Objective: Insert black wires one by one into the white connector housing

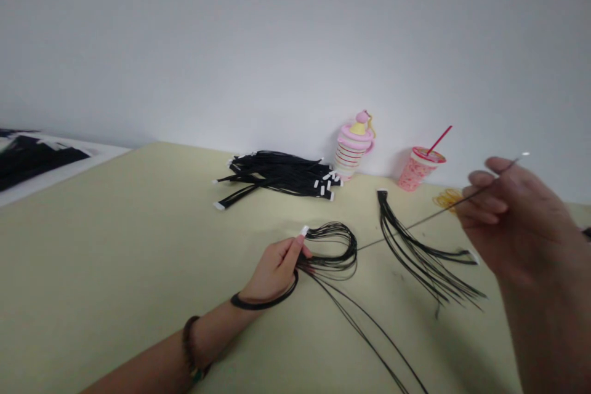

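Note:
My left hand (277, 268) is closed on a looped bundle of thin black wires (344, 252), with a white connector (304, 231) showing at the thumb. Several loose wire ends trail from that bundle toward the lower right. Raised at the right, my right hand (503, 215) pinches a single black wire (429, 217) near its end, where a small shiny tip shows. That wire is pulled taut back to the bundle and the hand is slightly blurred. Beneath it on the table lies another fanned-out black wire harness (415, 252) with white connectors.
Against the wall lies a pile of black wire harnesses (281, 175) with white connectors. A pink-lidded striped cup (349, 151) and a red-patterned cup with a straw (415, 170) stand beside it. Yellow coiled bands (447, 199) lie further right. More black material (37, 163) sits at the far left.

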`<state>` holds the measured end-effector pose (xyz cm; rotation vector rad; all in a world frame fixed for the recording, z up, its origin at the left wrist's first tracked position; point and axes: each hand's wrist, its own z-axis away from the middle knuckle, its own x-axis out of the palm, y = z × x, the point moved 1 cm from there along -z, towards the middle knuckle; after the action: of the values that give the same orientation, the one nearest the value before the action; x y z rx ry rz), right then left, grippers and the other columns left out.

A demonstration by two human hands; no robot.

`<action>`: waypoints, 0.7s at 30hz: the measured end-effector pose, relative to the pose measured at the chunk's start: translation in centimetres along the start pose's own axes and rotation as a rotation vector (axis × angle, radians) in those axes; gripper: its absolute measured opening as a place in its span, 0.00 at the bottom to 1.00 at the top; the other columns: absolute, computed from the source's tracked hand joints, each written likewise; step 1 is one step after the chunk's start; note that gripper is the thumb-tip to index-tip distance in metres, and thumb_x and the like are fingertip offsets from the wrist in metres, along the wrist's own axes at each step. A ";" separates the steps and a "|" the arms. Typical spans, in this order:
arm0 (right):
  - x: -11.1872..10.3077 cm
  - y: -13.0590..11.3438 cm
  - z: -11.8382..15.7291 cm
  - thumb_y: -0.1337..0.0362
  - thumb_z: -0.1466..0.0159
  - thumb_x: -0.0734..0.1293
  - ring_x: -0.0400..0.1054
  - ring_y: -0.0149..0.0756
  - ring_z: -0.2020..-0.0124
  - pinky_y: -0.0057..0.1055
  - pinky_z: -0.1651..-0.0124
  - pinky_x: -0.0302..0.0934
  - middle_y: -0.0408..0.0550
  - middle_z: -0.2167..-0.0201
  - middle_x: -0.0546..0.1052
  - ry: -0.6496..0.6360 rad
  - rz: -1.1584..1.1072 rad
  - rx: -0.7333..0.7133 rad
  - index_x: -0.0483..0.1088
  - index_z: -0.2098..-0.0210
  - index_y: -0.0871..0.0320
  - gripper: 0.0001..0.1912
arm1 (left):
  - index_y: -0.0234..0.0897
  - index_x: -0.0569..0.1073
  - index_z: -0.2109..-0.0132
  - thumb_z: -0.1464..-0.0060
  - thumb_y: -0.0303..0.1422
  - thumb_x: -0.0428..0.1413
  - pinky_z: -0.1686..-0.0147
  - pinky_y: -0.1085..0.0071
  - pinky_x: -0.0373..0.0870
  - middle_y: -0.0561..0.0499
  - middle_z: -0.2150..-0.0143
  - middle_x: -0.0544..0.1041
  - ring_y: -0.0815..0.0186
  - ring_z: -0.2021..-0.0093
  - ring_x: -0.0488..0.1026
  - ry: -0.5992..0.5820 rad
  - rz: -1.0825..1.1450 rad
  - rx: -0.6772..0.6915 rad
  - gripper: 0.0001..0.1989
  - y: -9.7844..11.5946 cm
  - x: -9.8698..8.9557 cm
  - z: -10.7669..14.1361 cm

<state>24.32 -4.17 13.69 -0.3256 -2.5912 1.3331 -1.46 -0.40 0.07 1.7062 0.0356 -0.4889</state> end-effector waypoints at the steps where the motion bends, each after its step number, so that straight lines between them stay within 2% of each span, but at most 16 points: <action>1: 0.5 0.6 0.3 0.65 0.45 0.68 0.54 0.23 0.81 0.21 0.82 0.49 0.46 0.73 0.67 0.003 -0.065 0.037 0.72 0.67 0.56 0.06 | 0.31 0.70 0.71 0.41 0.40 0.42 0.82 0.77 0.55 0.53 0.81 0.67 0.71 0.84 0.60 0.004 0.000 0.001 0.21 0.0 0.0 0.0; 3: 2.2 2.5 1.3 0.66 0.45 0.69 0.55 0.22 0.82 0.21 0.80 0.50 0.44 0.76 0.69 -0.045 -0.074 0.103 0.72 0.71 0.58 0.02 | 0.31 0.70 0.71 0.41 0.40 0.42 0.81 0.77 0.56 0.52 0.81 0.68 0.71 0.82 0.62 0.007 0.009 0.019 0.21 0.1 0.0 -0.1; 6: 5.4 6.2 3.8 0.64 0.42 0.66 0.58 0.24 0.81 0.21 0.79 0.52 0.45 0.79 0.69 -0.293 0.138 0.213 0.71 0.70 0.62 0.07 | 0.30 0.70 0.72 0.41 0.39 0.42 0.80 0.78 0.57 0.52 0.81 0.67 0.70 0.81 0.63 0.008 0.019 0.045 0.20 0.3 -0.1 -0.2; 9: 7.9 9.3 6.5 0.62 0.41 0.64 0.56 0.25 0.81 0.21 0.79 0.50 0.43 0.81 0.67 -0.461 0.161 0.294 0.69 0.74 0.64 0.11 | 0.30 0.70 0.73 0.42 0.40 0.43 0.80 0.77 0.58 0.52 0.82 0.67 0.70 0.81 0.63 -0.018 0.044 0.010 0.20 0.5 -0.1 -0.2; 11: 8.8 10.6 7.8 0.63 0.42 0.64 0.58 0.26 0.80 0.21 0.78 0.52 0.44 0.80 0.68 -0.485 0.178 0.288 0.70 0.74 0.64 0.10 | 0.30 0.70 0.73 0.43 0.40 0.43 0.81 0.77 0.58 0.53 0.83 0.66 0.70 0.82 0.63 -0.046 0.069 -0.014 0.20 0.5 -0.2 -0.2; 14: 9.3 11.7 9.0 0.64 0.43 0.65 0.60 0.27 0.79 0.21 0.77 0.54 0.46 0.80 0.70 -0.444 0.175 0.303 0.71 0.73 0.65 0.09 | 0.30 0.70 0.73 0.44 0.39 0.44 0.81 0.78 0.57 0.53 0.83 0.66 0.71 0.83 0.62 -0.096 0.102 -0.025 0.19 0.4 -0.3 -0.3; 21: 9.5 12.2 10.2 0.64 0.44 0.65 0.62 0.28 0.78 0.22 0.75 0.55 0.48 0.78 0.72 -0.382 0.113 0.309 0.71 0.74 0.65 0.09 | 0.29 0.70 0.74 0.43 0.44 0.44 0.84 0.78 0.51 0.54 0.85 0.62 0.72 0.84 0.58 -0.178 0.223 -0.106 0.23 -0.5 -0.2 -0.7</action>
<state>13.56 -2.36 -1.28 -0.1802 -2.6226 1.9753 -1.55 0.39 -0.24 1.5351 -0.2510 -0.4615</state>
